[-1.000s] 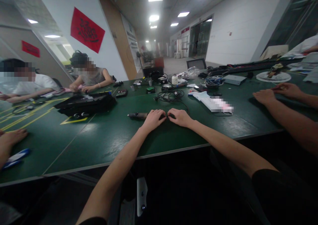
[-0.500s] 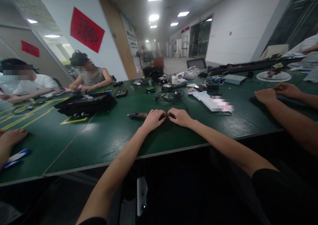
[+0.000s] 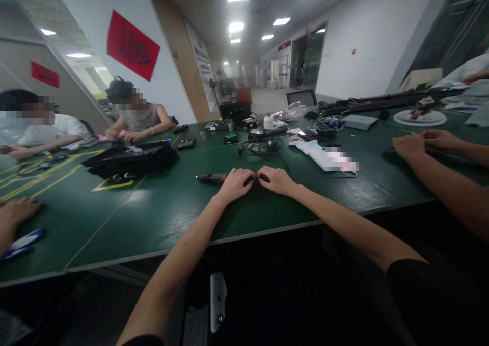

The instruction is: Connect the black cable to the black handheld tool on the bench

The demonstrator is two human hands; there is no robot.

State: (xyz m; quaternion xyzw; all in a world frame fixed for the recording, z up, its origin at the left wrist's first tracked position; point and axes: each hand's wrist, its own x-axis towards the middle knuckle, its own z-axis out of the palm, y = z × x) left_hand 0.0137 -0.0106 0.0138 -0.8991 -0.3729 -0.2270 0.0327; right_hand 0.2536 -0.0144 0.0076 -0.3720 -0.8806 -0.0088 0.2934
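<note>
On the green table lies an electric screwdriver (image 3: pixel 211 178), dark and barrel-shaped, its metal tip to the left. My left hand (image 3: pixel 237 182) is closed around its rear end, which the palm and fingers mostly hide. Close by on the right, my right hand (image 3: pixel 278 181) is closed on a black cable end (image 3: pixel 263 178), only a dark bit of which shows between the fingers. The fingertips of both hands almost meet. Behind them, a coiled black cable (image 3: pixel 262 148) with a plug rests on the table, one strand running down toward my right hand.
A black open case (image 3: pixel 132 158) stands to the left. A white and blue packet (image 3: pixel 323 156) lies right of the cable. Small electronic parts and a white bottle (image 3: pixel 268 121) sit farther back. Another person's hands (image 3: pixel 424 144) work at right; another hand (image 3: pixel 21 209) rests at left near blue-handled pliers (image 3: pixel 26 241).
My hands and the screwdriver stay nearly in place, the fingers shifting only slightly. At right, the other person's hands move a little, and a thin light object now shows beside them.
</note>
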